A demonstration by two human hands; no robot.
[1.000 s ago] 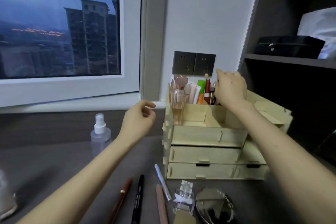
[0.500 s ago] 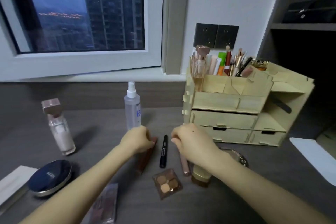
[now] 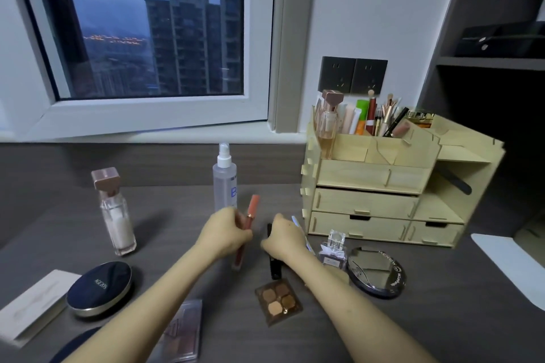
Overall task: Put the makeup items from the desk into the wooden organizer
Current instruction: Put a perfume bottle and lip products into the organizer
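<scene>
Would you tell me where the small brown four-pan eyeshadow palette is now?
In the head view the palette lies flat on the desk, low and central, just nearer the camera than the black pen and left of the round compact.

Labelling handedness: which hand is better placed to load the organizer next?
Right, probably: the right hand, curled round a pale stick, lies nearer the wooden organizer on that side. The left hand grips the lip gloss tube farther off.

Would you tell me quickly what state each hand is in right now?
Left hand: holding the coral lip gloss tube.
Right hand: curled round a slim pale pen.
</scene>
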